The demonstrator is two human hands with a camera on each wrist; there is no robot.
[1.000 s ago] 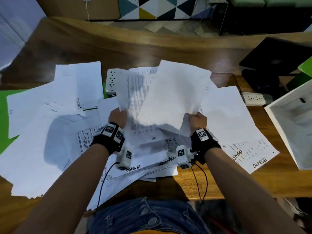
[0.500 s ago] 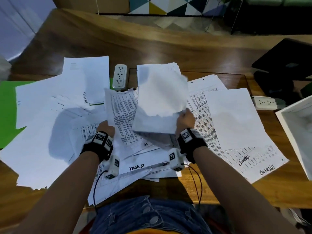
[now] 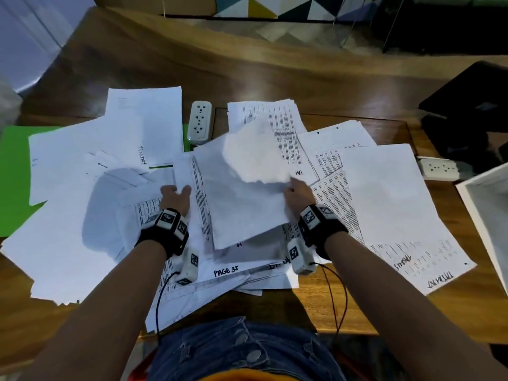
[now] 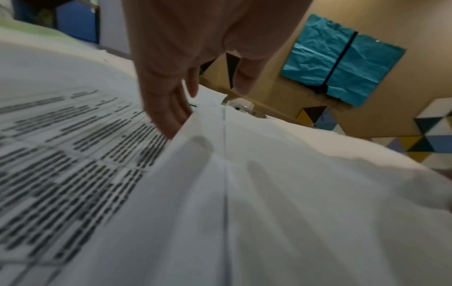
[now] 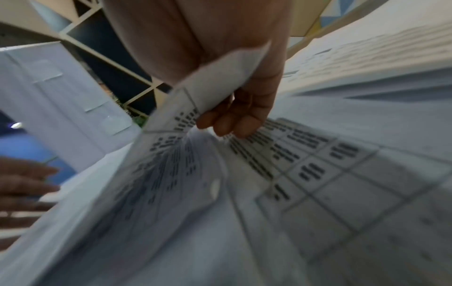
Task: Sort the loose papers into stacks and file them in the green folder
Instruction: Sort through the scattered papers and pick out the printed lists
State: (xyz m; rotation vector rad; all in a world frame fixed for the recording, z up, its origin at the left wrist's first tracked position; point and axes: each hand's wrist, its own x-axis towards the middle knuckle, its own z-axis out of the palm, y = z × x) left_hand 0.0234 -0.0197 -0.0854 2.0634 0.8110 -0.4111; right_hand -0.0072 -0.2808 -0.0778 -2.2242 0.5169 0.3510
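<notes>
Sorting stage, from left: green folder (image 3: 12,171) lies at the table's left edge, partly under loose papers (image 3: 68,243). Left hand (image 3: 174,198) hovers, fingers relaxed and apart, seemingly holding nothing. Right hand (image 3: 298,195) pinches a lifted sheet (image 3: 242,193). Next move probably calls for laying it on a matching stack.

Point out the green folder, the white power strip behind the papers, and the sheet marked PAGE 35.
green folder (image 3: 12,171), head view, bare cover left of the papers.
white power strip (image 3: 200,121), head view, middle of its socket face.
PAGE 35 sheet (image 3: 226,271), head view, its handwritten label.
</notes>
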